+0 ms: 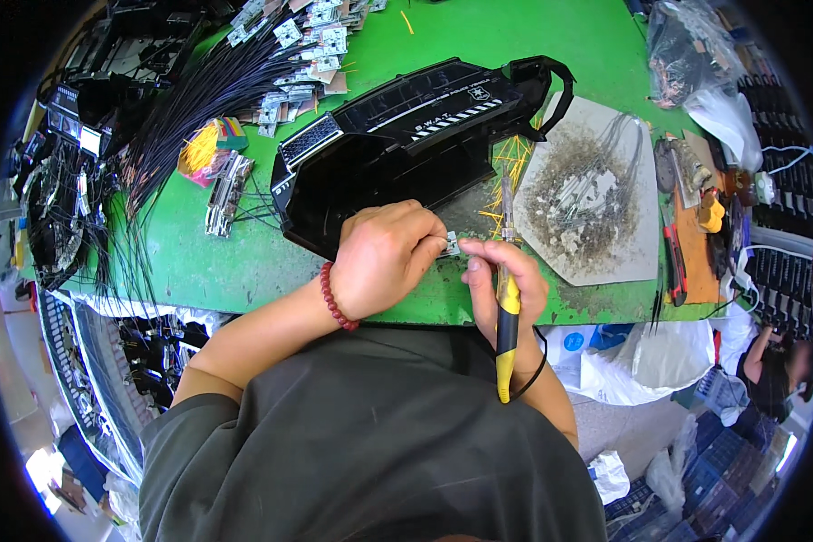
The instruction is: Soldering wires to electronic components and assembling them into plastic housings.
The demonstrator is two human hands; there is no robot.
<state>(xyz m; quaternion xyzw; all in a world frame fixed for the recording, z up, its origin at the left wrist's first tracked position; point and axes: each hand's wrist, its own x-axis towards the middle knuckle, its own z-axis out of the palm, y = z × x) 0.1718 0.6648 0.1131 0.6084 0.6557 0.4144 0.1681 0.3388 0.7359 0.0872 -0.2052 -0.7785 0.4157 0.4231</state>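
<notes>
One slender, smooth-handled soldering iron [508,327] in right fingers [490,250]

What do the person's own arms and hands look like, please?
The left hand and right hand are ungloved. A dark-red beaded bracelet circles the left wrist. The left sleeve is short and plain dark grey, like the shirt.

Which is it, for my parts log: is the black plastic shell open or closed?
Open: the black plastic shell shows its hollow inside on the person's side.
</notes>
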